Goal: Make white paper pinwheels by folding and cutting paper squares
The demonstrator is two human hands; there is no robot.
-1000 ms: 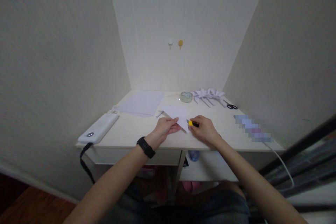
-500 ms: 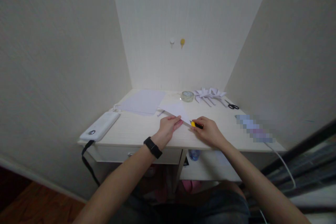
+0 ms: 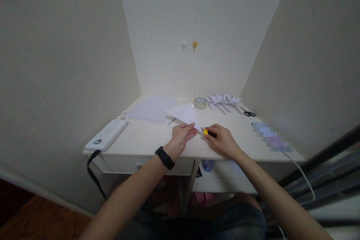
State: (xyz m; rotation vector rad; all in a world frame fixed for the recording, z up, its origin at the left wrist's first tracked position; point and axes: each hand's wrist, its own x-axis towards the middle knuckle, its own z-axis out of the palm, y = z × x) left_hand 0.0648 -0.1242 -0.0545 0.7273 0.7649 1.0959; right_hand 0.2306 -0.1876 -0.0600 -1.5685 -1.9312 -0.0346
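Note:
My left hand (image 3: 182, 136), with a black band on its wrist, pinches the near corner of a white folded paper triangle (image 3: 182, 114) that lifts off the white desk (image 3: 152, 138). My right hand (image 3: 221, 140) is closed around a yellow and black utility knife (image 3: 207, 132). The knife's tip sits at the paper's near edge, just right of my left fingers.
A stack of white sheets (image 3: 153, 108) lies at the back left, and a white power bank (image 3: 107, 135) with a black strap rests at the left edge. A tape roll (image 3: 200, 102), folded paper pieces (image 3: 225, 100) and black scissors (image 3: 249, 113) sit at the back right. A white cable (image 3: 299, 168) hangs off the right side.
The paper triangle has tipped from lying nearly flat to standing up again under my left hand. Both hands stayed almost where they were at the front of the desk.

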